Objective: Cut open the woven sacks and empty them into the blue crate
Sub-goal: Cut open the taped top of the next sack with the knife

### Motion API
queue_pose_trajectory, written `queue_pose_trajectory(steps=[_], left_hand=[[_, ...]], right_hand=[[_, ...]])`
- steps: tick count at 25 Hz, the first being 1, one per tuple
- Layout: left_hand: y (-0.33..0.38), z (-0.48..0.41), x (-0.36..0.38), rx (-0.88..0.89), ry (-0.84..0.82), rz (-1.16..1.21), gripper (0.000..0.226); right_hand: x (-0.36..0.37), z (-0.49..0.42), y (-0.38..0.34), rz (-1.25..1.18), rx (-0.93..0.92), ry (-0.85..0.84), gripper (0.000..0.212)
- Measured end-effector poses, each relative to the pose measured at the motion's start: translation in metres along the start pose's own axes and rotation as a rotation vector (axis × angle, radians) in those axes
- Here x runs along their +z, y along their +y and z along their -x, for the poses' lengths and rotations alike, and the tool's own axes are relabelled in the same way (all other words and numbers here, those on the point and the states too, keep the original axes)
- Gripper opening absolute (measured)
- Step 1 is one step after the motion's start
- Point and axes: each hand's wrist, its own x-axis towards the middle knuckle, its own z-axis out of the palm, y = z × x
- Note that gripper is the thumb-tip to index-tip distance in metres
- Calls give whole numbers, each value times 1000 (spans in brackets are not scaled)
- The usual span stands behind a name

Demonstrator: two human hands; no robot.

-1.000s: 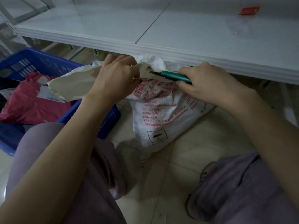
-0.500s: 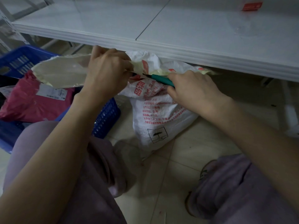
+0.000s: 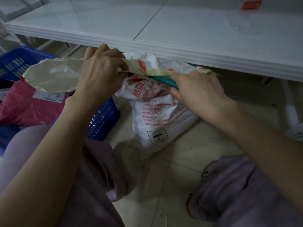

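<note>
- Currently logged, item one: woven sack (image 3: 157, 115), white with red print, standing on the tiled floor just beside the blue crate (image 3: 105, 118), its top drawn up under the edge of a white shelf (image 3: 180, 30).
- Left hand (image 3: 100, 71): fingers curled round the sack's loose flap (image 3: 54, 77), holding it out over the crate.
- Right hand (image 3: 196, 90): closed round the green-handled cutter (image 3: 165, 81), which points toward the left hand beneath the fold.
- Crate contents: one pink parcel (image 3: 27, 105) with a label.
- Risk one, as I judge it: the blade points at the left fingers, so a slip or a sudden give in the weave could nick them.
- Risk two: a deep stroke could slice whatever is inside.
- Risk three: the sack stands outside the crate, so if it slumps when opened, its load could land on the floor.
- Hidden: the fold covers the blade tip, and I cannot tell how far the cut runs. The sack's contents are unseen, the crate's left side is cropped, and dim light smears the print.
</note>
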Motion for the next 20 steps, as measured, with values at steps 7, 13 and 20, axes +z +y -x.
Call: queue_pose_trajectory(steps=[7,13,20], left_hand=[[-2,2,6,-30,-32,-9,26],[-5,1,15,-93,-96,31,20],[-11,-2,18,8,-180,128,38]], right_hand=[[10,6,8,12,-3,-5,32],[18,11,25,-29,-15,49,38],[16,14,31,-191,-88,42,33]])
